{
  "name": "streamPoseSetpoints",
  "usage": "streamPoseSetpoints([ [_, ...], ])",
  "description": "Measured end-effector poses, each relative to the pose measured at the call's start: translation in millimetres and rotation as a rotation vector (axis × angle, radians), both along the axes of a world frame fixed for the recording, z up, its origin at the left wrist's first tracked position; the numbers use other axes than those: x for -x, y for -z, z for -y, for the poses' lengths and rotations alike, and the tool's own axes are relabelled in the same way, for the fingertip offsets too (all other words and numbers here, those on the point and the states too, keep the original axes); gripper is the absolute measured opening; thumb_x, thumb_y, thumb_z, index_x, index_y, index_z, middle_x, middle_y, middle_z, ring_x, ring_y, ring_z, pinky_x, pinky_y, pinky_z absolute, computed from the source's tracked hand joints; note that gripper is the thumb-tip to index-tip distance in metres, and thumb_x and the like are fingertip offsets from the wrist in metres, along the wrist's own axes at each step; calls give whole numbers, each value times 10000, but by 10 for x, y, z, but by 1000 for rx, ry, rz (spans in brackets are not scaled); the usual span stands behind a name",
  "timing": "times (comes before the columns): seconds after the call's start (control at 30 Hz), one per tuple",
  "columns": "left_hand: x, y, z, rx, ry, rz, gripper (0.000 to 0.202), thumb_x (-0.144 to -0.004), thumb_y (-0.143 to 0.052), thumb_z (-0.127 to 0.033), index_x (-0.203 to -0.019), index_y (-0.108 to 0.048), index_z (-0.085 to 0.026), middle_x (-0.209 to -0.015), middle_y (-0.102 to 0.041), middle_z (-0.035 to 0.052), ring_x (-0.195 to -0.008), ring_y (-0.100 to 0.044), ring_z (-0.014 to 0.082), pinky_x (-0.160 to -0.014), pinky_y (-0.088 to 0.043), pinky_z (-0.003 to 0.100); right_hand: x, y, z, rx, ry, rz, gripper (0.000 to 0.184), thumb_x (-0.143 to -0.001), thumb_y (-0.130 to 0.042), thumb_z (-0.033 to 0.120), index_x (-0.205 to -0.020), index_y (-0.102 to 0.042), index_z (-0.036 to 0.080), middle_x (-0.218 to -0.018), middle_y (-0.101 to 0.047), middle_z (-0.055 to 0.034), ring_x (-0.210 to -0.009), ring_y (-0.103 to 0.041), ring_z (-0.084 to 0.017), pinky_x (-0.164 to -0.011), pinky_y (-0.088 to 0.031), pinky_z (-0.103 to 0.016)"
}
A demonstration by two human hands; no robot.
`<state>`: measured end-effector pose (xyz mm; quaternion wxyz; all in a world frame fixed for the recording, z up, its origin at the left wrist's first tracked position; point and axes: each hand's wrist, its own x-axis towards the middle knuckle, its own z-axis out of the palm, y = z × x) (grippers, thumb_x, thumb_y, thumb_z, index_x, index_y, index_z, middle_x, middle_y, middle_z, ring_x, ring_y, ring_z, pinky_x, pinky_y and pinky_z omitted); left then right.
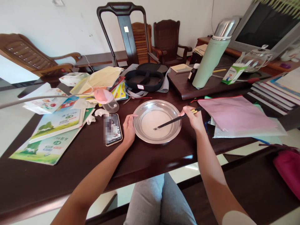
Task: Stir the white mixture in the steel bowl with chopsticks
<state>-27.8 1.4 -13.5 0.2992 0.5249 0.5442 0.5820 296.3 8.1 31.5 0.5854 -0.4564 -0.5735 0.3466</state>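
A round, shallow stainless steel basin [157, 140] sits on the dark wooden table in front of me. In its bottom lies something whitish and smooth; whether it is liquid or powder I cannot tell. My left hand [129, 129] grips the basin's left rim, thumb over the edge and fingers against the outside. Held in my right hand [193, 118], at the basin's right side, is a pair of black chopsticks [173, 120] with gold-coloured ends. They slant down to the left, and their tips reach the whitish contents. A phone [113, 129] lies close beside my left hand.
Left of the phone are a pink-lidded cup [105, 98], textbooks [49, 137] and papers. Behind the basin rests an open black case [144, 79]. A green thermos [212, 59] stands on a raised board at back right. A pink zip pouch [239, 112] lies right of my right hand.
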Motion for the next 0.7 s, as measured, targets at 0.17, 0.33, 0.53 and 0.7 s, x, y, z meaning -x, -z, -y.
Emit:
streamPoseSetpoints([
  [0.17, -37, -72, 34, 29, -23, 25, 424, -1042, -558, -598, -893, -763, -258, -1038, -771, 39, -1063, -684, 257, -1048, -523, 352, -4, 20, -23, -22, 50, -17, 638, -848, -764, 841, -580, -648, 273, -596, -734, -19, -642, -769, -244, -754, -657, -405],
  [0.33, -69, -122, 46, 41, -63, 59, 324, -1033, -523, -383, -847, -750, -248, -977, -749, 36, -994, -657, 233, -980, -510, 320, -21, 21, -31, -43, 77, -41, 656, -862, -755, 833, -553, -627, 269, -557, -707, -17, -611, -757, -242, -721, -652, -400],
  [0.53, -82, -127, 19, 56, -136, 121, 231, -933, -521, -138, -781, -657, -246, -828, -634, 7, -813, -559, 207, -794, -460, 286, 40, -17, 16, 6, -49, 20, 643, -850, -753, 854, -593, -707, 266, -613, -752, -34, -638, -772, -247, -722, -651, -395],
  [0.7, -94, -141, 15, 24, -173, 124, 292, -859, -464, -22, -685, -518, -250, -727, -518, -8, -731, -494, 197, -710, -411, 282, 15, 1, -16, -29, 59, 4, 647, -840, -752, 867, -585, -685, 276, -608, -747, -31, -642, -766, -249, -759, -658, -412],
])
